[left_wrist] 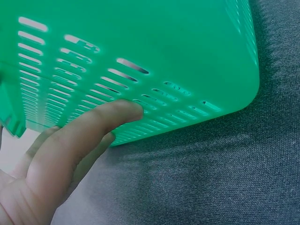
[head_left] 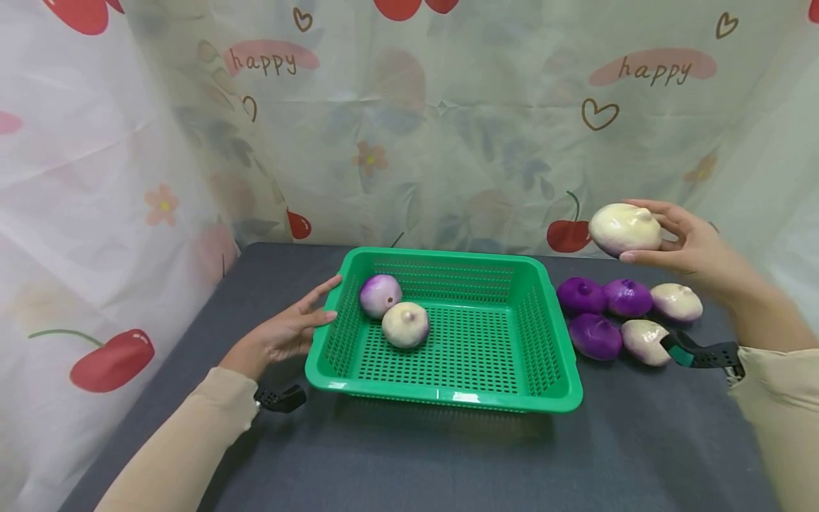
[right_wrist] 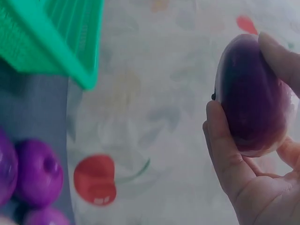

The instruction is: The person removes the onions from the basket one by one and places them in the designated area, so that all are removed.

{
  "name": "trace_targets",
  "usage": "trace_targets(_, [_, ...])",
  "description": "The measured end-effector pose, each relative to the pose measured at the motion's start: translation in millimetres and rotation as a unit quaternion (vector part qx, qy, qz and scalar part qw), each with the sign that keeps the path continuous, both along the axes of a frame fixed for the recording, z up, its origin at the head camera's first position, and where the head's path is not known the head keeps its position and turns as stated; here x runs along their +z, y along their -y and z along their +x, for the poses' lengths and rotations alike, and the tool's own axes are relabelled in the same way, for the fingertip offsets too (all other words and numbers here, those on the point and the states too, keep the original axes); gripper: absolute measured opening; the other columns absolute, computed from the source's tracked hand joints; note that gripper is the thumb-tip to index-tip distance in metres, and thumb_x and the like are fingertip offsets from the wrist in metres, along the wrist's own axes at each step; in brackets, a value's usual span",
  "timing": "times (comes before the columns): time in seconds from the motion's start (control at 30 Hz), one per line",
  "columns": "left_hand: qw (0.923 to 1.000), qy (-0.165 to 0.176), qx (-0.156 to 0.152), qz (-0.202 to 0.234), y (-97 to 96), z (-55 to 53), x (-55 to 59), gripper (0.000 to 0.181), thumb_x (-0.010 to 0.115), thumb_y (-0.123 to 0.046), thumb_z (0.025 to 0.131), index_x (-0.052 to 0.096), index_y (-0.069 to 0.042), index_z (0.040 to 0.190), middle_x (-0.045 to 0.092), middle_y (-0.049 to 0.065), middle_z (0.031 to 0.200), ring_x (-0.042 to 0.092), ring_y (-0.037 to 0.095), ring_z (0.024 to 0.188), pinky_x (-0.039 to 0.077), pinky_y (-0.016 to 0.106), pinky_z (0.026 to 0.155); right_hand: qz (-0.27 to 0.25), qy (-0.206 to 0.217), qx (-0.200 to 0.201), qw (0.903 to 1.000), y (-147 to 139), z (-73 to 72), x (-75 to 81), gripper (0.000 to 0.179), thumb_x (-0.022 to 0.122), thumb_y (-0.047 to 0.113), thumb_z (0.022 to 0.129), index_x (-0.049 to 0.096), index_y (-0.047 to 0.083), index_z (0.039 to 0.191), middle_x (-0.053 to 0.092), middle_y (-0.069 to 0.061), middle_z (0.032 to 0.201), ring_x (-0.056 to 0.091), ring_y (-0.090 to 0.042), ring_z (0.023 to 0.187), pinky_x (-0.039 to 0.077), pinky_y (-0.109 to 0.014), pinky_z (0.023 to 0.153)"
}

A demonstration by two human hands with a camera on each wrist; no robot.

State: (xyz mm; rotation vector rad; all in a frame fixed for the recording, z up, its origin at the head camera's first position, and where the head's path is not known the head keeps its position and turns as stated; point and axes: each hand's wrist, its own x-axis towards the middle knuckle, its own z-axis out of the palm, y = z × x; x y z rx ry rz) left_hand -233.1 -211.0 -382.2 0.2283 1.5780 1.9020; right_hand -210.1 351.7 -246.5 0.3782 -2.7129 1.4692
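Printed curtain fabric (head_left: 441, 131) backs the dark-grey tabletop (head_left: 384, 462). Head view: right hand (head_left: 704, 256) grips a glossy cream-and-purple round vegetable (head_left: 622, 227) aloft; left hand (head_left: 286, 334), loosely extended, touches the green perforated plastic basket (head_left: 409, 392) between them. Left wrist view: fingers (left_wrist: 119, 111) contact it outside, apparently steadying. Right wrist view: thumb (right_wrist: 281, 61) opposes fingers, presumably preventing slip.

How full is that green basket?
Partly filled: the green basket holds two turnip-like vegetables toward its left end, with bare floor showing to their right.

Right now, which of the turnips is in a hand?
The cream-and-purple turnip in the right hand, held in the air. Two others lie in the green basket; five more rest on the table.
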Motion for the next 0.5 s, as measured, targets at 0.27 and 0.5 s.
trace_targets(0.27, [1.0000, 0.004, 0.002, -0.003, -1.3, 1.8, -1.2, 0.070, 0.046, -0.013, 0.103, 0.011, -0.049, 0.151, 0.013, 0.017, 0.159, 0.057, 0.037, 0.119, 0.050, 0.060, 0.089, 0.023, 0.007, -0.063, 0.9977, -56.4, 16.2, -33.2, 0.065, 0.061, 0.010, 0.095, 0.031, 0.026, 0.151, 0.027, 0.011, 0.152, 0.025, -0.001, 0.137, 0.042, -0.001, 0.077])
trace_targets(0.5, [1.0000, 0.004, -0.005, 0.004, -3.1, 1.3, 0.8, 0.071, 0.047, -0.014, 0.103, 0.009, -0.048, 0.152, 0.012, 0.019, 0.159, 0.056, 0.038, 0.121, 0.049, 0.060, 0.090, 0.040, 0.030, -0.125, 0.9909, -87.1, 29.5, -83.8, 0.076, 0.060, 0.024, 0.097, 0.013, 0.029, 0.156, 0.002, -0.002, 0.163, 0.025, -0.010, 0.138, 0.038, 0.001, 0.079])
